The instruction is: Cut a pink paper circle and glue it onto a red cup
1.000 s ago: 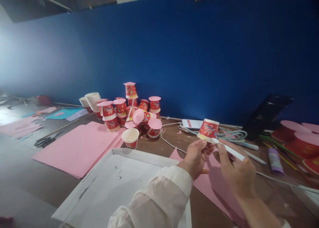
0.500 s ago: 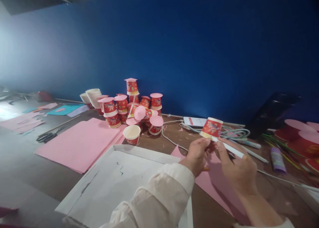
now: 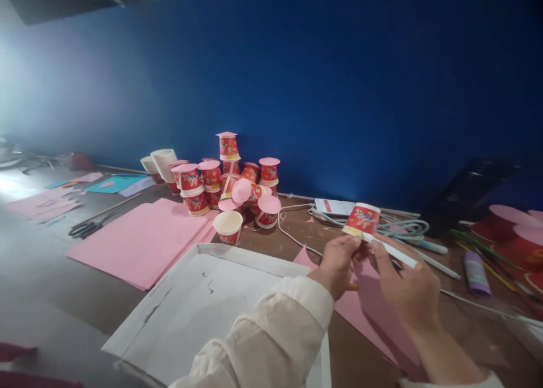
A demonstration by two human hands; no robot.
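Note:
At the right of the head view, my left hand (image 3: 339, 261) grips a red patterned paper cup (image 3: 363, 219) by its rim, with the cup tilted. My right hand (image 3: 409, 294) is closed around a white pen (image 3: 396, 252), whose tip meets or nearly meets the cup's rim. An orange stick end (image 3: 352, 286) shows beside my left hand; whether I hold it is unclear. Below both hands lies a pink paper sheet (image 3: 360, 314), partly covered by them. An upright paper cup (image 3: 229, 228) stands to the left, its mouth facing up.
Stacked red cups with pink discs (image 3: 197, 201) stand against the blue partition (image 3: 297, 94). Pink sheets (image 3: 139, 238), scissors (image 3: 87, 228) and a white box lid (image 3: 203, 292) lie left. A phone (image 3: 333, 207), coiled cable (image 3: 407, 228) and purple glue stick (image 3: 477, 274) are at right.
The cup in my left hand has tilted a little more. The pen stays at its rim. The whole view has shifted slightly.

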